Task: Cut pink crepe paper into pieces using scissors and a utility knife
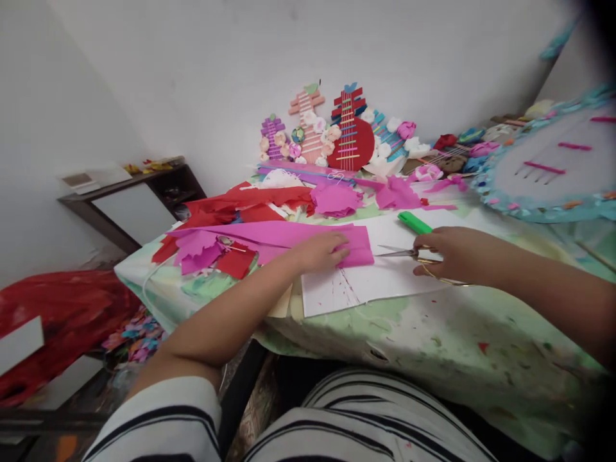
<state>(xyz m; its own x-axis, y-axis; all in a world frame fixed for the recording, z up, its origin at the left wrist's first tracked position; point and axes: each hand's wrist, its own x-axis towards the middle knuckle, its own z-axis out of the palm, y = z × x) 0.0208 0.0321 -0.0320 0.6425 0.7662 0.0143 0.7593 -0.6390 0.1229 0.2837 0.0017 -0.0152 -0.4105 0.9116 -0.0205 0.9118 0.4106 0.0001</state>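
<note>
My left hand (pixel 325 251) lies with its fingers on a folded strip of pink crepe paper (pixel 360 244), pressing it on a white board (pixel 332 298). My right hand (pixel 450 253) is closed around the handles of gold-handled scissors (pixel 399 251). The scissor blades are slightly apart and point left, just short of the paper's right edge. A green cutter (pixel 414 222) lies on the board just beyond my right hand.
Red crepe paper (pixel 269 197) and pink scraps (pixel 337 199) lie behind the strip. Several decorated stick crafts (pixel 353 141) lean on the wall. A round blue-edged piece (pixel 553 160) stands at right. A dark cabinet (pixel 139 199) is at left.
</note>
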